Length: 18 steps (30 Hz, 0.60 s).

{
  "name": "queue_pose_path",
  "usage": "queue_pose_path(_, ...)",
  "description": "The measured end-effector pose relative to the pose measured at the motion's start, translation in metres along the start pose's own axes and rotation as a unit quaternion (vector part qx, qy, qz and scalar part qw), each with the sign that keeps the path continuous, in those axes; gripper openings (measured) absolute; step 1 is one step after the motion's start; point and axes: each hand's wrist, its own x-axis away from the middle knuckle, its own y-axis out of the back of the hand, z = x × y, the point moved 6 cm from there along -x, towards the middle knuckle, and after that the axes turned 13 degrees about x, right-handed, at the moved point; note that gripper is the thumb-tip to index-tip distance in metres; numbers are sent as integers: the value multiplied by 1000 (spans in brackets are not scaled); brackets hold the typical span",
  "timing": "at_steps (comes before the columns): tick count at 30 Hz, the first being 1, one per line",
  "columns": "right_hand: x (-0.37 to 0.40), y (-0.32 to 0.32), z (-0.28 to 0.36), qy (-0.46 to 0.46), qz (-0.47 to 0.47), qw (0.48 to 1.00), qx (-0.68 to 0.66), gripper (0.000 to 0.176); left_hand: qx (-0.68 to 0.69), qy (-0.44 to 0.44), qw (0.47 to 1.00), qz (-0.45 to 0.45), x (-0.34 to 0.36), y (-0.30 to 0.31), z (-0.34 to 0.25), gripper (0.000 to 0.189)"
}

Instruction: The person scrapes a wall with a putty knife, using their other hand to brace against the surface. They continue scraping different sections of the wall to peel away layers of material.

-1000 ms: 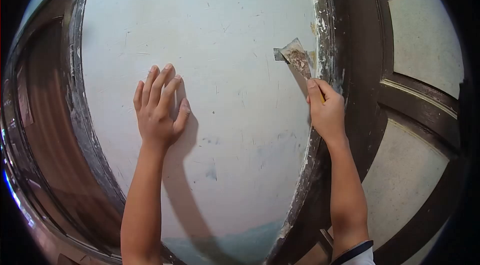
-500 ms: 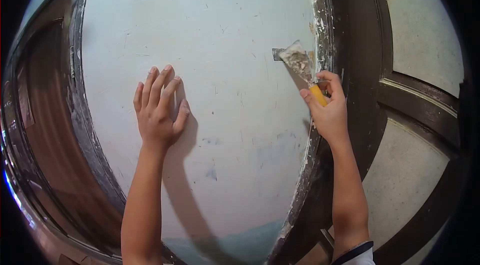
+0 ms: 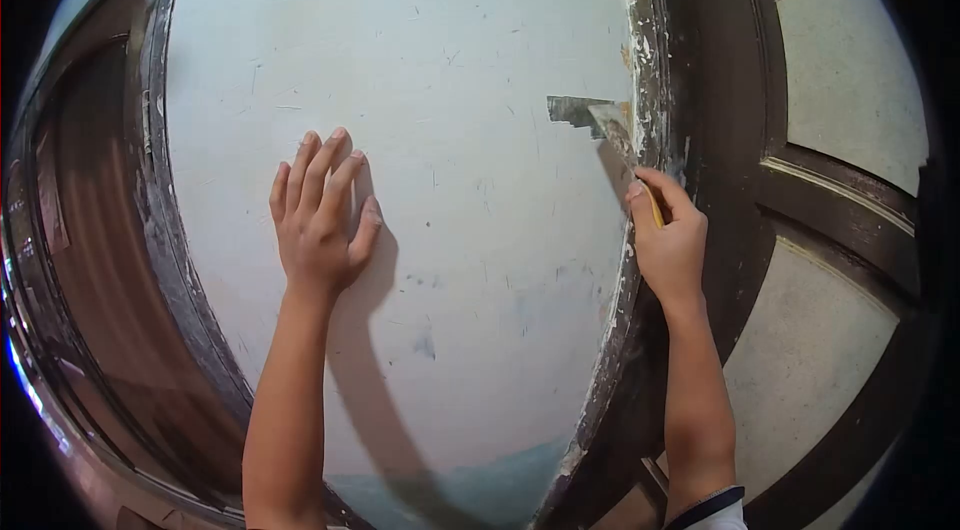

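My left hand [image 3: 322, 215] lies flat on a white painted wall [image 3: 450, 50], fingers spread and pointing up. My right hand [image 3: 668, 235] grips the yellow handle of a putty knife [image 3: 618, 138]. Its metal blade rests against the wall near the wall's right edge, seen almost edge-on. Just left of the blade is a small grey patch [image 3: 572, 110] on the white paint.
A dark wooden frame [image 3: 655, 80] with flaking white paint runs down the wall's right edge. Beyond it stands a dark panelled door [image 3: 830, 230] with pale panels. Another dark frame [image 3: 160, 230] bounds the wall on the left. Blue-green paint [image 3: 450, 485] shows at the wall's bottom.
My right hand has shifted slightly right and down and turned the putty knife, so the blade now shows edge-on. The grey patch on the wall shows more. The left hand has stayed in place.
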Motion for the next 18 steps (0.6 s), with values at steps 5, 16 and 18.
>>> queue_pose_path(5,5,0,11,51,3,998,31,21,2,-1,1000,-1,0,0,-1,49)
queue_pose_path(16,4,-3,21,103,-29,988,108,17,8,-4,1000,-2,0,0,-1,50)
queue_pose_path(18,6,-3,21,101,-30,988,116,17,-1,2,1000,1,-1,1,-1,50)
